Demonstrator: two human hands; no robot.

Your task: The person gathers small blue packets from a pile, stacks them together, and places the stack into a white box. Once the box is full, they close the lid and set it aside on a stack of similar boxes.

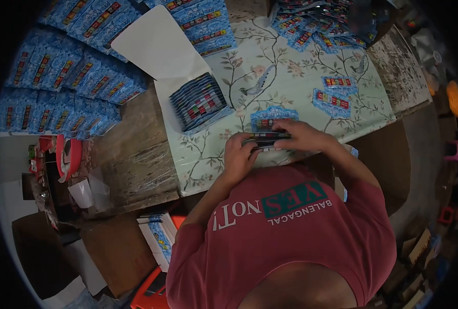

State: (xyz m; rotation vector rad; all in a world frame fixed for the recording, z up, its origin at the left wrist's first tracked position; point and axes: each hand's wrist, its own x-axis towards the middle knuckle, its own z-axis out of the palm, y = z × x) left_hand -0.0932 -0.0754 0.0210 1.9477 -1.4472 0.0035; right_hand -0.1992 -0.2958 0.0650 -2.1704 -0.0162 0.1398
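Both my hands hold a small stack of flat printed packets point(266, 140) close to my body at the table's near edge. My left hand point(237, 153) grips the stack's left end with bent fingers. At the right end, my right hand point(300, 137) closes around it, fingers over the top. Just beyond the stack lies a blue packet point(274, 114) with a band of coloured letters, partly hidden by my right hand. Left of my hands stands an open white box point(175, 116) with its lid flipped back, holding a row of packets point(199, 101).
Two loose blue packets point(333, 102) lie to the right on the flowered tablecloth point(260, 56). A heap of packets point(311, 28) sits at the far right. Stacked blue display boxes point(64, 72) fill the left side. A red chair point(151, 288) and cartons stand below the table.
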